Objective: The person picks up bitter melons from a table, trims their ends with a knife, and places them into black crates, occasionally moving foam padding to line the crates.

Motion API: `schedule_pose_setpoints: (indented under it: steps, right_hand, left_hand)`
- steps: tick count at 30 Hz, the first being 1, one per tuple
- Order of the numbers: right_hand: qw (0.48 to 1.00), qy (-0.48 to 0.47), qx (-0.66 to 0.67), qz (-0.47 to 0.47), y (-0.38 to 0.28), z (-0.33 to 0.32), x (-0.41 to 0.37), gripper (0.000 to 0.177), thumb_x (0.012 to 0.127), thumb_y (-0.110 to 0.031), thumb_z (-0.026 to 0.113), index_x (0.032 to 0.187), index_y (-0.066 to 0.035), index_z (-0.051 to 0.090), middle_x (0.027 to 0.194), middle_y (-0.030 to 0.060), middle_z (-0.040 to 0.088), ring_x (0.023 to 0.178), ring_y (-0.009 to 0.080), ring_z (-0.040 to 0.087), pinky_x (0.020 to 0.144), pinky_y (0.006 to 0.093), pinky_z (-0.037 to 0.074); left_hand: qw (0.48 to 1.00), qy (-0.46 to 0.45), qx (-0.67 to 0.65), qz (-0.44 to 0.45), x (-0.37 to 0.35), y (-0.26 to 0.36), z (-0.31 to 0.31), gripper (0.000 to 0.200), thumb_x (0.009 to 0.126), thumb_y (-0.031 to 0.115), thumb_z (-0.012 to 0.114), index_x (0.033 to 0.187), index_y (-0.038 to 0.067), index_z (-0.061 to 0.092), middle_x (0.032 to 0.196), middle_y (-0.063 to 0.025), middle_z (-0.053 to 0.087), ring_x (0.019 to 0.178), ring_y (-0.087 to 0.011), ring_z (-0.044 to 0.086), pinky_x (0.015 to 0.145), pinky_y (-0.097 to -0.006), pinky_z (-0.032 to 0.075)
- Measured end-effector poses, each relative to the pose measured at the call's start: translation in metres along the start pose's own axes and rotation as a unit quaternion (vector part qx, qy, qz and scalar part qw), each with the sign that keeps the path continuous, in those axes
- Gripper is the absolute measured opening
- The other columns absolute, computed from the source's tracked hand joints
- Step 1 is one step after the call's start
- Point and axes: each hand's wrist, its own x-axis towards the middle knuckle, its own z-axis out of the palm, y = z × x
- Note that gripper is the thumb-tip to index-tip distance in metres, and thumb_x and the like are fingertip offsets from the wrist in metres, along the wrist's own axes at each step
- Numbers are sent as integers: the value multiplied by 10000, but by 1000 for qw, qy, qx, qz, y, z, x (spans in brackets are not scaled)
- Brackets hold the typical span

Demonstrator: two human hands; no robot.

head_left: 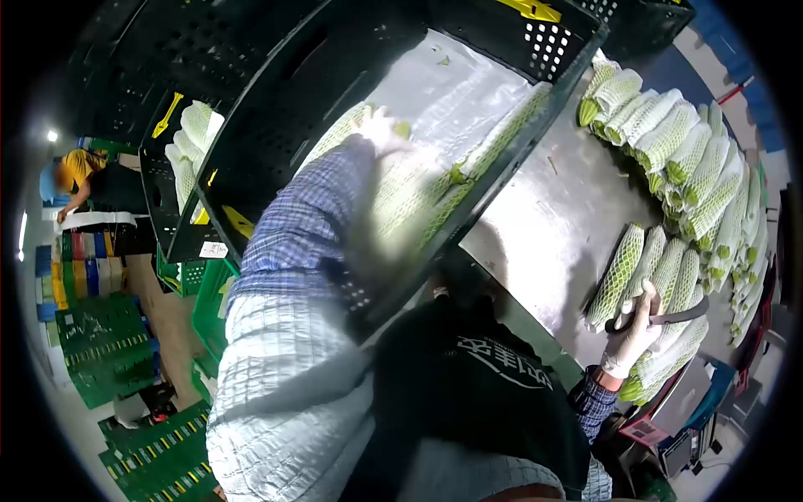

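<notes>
My left hand (pixel 381 132), in a pale glove, reaches into a dark crate (pixel 284 79) and rests at the end of a net-wrapped green vegetable (pixel 335 134); its fingers are partly blurred. More netted vegetables (pixel 510 125) lie along the crate's near side, beside a pale plastic liner (pixel 456 79). At the right, my gloved right hand (pixel 637 330) is closed round a dark-handled tool (pixel 684 315), whose working end is hidden. Under and beside that hand lies a group of netted vegetables (pixel 619 272) on the metal table (pixel 544 243).
A long pile of netted vegetables (pixel 703 167) curves along the table's far right side. Another crate (pixel 163 201) with wrapped vegetables stands at the left. Green crates (pixel 104 335) are stacked on the floor, and another person (pixel 84 171) bends at the far left.
</notes>
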Motion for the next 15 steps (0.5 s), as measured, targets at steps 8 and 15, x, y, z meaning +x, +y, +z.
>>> schedule_pose_setpoints:
  steps: [8, 15]
  right_hand:
    - [999, -28, 25, -22, 6, 9, 16, 228, 991, -116, 544, 1174, -11, 630, 696, -12, 573, 469, 19, 398, 405, 172, 288]
    - [995, -82, 48, -17, 3, 24, 14, 234, 998, -132, 546, 1192, -34, 634, 688, -23, 563, 479, 9, 390, 411, 167, 269]
  left_hand:
    - [838, -68, -538, 67, -50, -55, -32, 675, 743, 8, 808, 1337, 86, 496, 1199, -27, 606, 1072, -150, 599, 927, -313, 497]
    - [885, 17, -432, 174, -78, -51, -26, 539, 718, 0, 763, 1215, 51, 560, 997, -29, 633, 912, -121, 608, 865, -292, 511]
